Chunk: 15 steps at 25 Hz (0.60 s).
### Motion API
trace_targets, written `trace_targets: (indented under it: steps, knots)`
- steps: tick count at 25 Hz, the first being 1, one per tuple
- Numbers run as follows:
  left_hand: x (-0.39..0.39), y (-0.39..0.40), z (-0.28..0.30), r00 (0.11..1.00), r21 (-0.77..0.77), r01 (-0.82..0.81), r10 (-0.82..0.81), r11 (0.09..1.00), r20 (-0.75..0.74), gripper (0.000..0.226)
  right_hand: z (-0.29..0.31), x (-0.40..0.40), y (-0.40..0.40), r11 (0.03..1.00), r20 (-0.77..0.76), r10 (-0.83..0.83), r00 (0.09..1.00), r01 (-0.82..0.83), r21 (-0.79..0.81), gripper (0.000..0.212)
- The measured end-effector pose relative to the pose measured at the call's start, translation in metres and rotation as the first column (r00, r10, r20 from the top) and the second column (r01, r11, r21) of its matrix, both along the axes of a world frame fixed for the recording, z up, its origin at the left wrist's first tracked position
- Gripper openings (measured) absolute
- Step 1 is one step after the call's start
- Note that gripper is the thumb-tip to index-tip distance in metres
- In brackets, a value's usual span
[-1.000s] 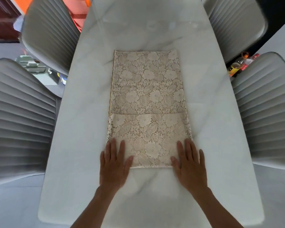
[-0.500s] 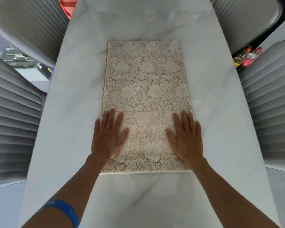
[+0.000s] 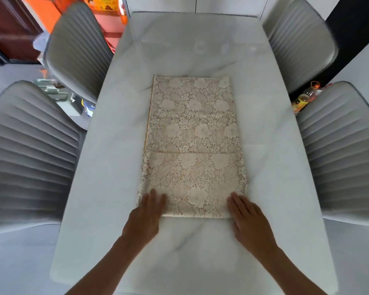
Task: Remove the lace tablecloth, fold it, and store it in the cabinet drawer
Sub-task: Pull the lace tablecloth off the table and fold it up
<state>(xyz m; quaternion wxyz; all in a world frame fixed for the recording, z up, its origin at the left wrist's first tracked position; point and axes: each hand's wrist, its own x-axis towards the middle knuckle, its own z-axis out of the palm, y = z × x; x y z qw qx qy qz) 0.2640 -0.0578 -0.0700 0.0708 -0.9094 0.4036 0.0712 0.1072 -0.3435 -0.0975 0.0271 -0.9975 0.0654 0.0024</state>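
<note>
Both hands lie flat with straight fingers: left hand (image 3: 146,213) and right hand (image 3: 248,218) press the near corners of the folded lace tablecloth (image 3: 192,145), which stretches away from them on the table (image 3: 107,167).

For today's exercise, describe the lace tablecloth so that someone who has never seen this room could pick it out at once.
Find the long white marble table flanked by grey ribbed chairs. The lace tablecloth lies flat along its middle, folded into a long strip. It is the only cream, flower-patterned piece there, with the left hand and right hand flat on its near corners.
</note>
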Motion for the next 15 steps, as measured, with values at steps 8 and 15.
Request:
trace_targets:
  steps: [8, 15]
  knots:
    - [-0.017, -0.006, 0.004, 0.986, 0.127, 0.052, -0.071, 0.991, 0.151, 0.042, -0.001, -0.005, 0.013, 0.988, 0.127, -0.029, 0.991, 0.047, -0.147, 0.032]
    - [-0.078, 0.030, 0.032, 0.999, 0.033, -0.032, 0.033, 0.999, -0.039, 0.037, 0.021, -0.082, 0.038, 0.996, 0.130, -0.076, 0.989, 0.082, -0.040, 0.021]
